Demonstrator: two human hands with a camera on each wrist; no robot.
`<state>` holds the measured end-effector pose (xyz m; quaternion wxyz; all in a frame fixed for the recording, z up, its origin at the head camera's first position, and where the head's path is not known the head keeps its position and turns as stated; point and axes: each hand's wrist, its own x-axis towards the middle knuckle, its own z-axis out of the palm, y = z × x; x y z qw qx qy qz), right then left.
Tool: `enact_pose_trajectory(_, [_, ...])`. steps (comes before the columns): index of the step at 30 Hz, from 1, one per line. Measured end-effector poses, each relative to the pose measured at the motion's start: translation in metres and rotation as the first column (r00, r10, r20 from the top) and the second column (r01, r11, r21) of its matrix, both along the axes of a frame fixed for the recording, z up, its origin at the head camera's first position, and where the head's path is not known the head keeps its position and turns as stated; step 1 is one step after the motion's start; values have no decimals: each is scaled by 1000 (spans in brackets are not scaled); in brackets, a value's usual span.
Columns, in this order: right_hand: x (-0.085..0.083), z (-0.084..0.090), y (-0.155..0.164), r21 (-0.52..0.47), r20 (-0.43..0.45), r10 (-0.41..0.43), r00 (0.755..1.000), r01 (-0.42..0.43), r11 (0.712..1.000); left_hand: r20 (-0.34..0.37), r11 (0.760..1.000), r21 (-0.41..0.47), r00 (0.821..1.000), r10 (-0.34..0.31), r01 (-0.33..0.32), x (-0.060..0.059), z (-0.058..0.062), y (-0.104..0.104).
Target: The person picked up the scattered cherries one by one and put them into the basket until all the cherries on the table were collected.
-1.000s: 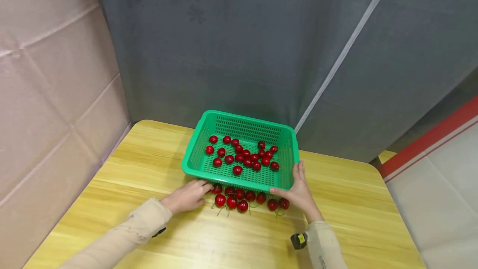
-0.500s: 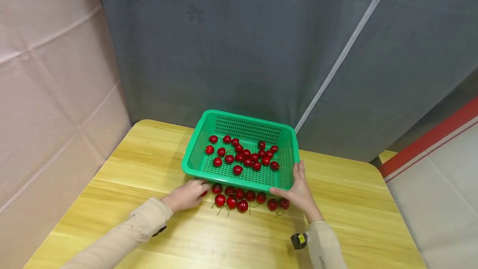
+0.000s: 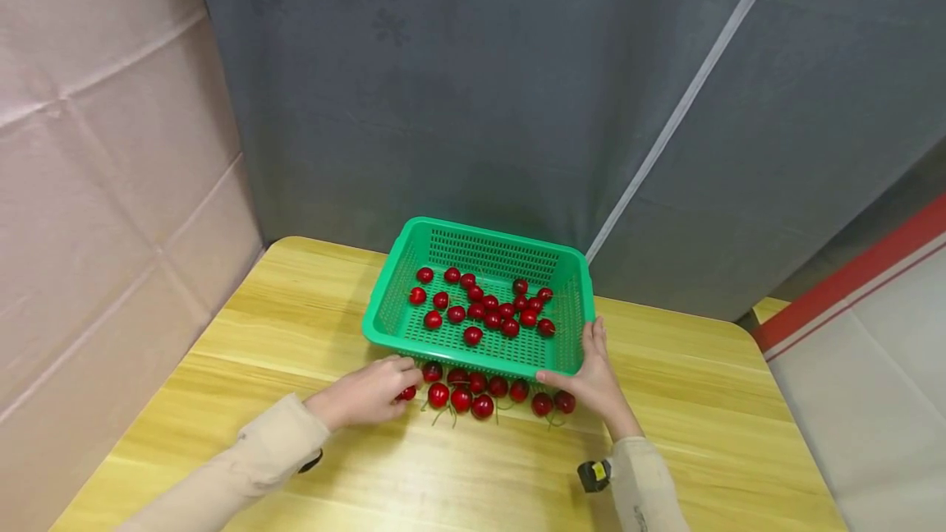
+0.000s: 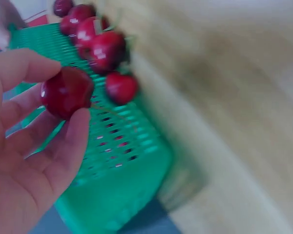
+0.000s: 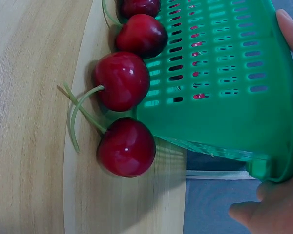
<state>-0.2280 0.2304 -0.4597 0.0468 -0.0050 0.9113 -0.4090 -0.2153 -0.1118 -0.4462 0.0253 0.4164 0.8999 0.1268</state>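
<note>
The left hand (image 4: pixel 24 161) pinches one cherry (image 4: pixel 67 91) between thumb and fingertips, just in front of the near wall of the green basket (image 3: pixel 384 327), at its left front corner. In the head view that cherry (image 3: pixel 406 392) shows only as a red spot under the left hand (image 3: pixel 365 392). The right hand (image 3: pixel 591 376) clasps the basket's right front corner, thumb along the near wall and fingers up the side wall; the right wrist view shows the right hand (image 5: pixel 278 204) curled round that corner of the basket (image 5: pixel 224 73).

A row of loose cherries (image 3: pixel 480 392) lies on the wooden table (image 3: pixel 296 310) against the basket's near wall, stems trailing toward the person. More cherries in the basket (image 3: pixel 480 306) are scattered over its slotted floor. Behind the basket hangs a grey curtain (image 3: pixel 480 89); to its left stands a pink padded wall (image 3: pixel 89 146).

As a judgement: the pinch is light and the cherry is round and glossy, so it could squirt out and roll off the table. A brush of the left hand might scatter the row, and a stem could snag in the basket's slots. If the right hand loosens, the basket could slide.
</note>
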Motion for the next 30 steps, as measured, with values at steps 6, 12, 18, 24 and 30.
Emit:
enact_pose_trajectory(6, [-1,-1,1,2,-9,3,1000,-3,1000,-30,996,23,996,-80,80,2,32,6])
enact_pose_trajectory(12, [0,-2,1,7,-6,0,1000,0,1000,-132,982,56,976,-172,180,-7,70,15])
enact_pose_trajectory(18, [0,-1,0,8,6,-5,1000,5,1000,-149,982,67,975,-164,176,-39,93,21])
enact_pose_trajectory(24, [-1,-1,-2,2,6,-5,1000,5,1000,-82,996,74,996,-41,47,-85,94,24])
enact_pose_trajectory(30, [-1,-2,0,-12,-4,-3,1000,3,1000,-25,998,50,999,45,-44,-127,89,31])
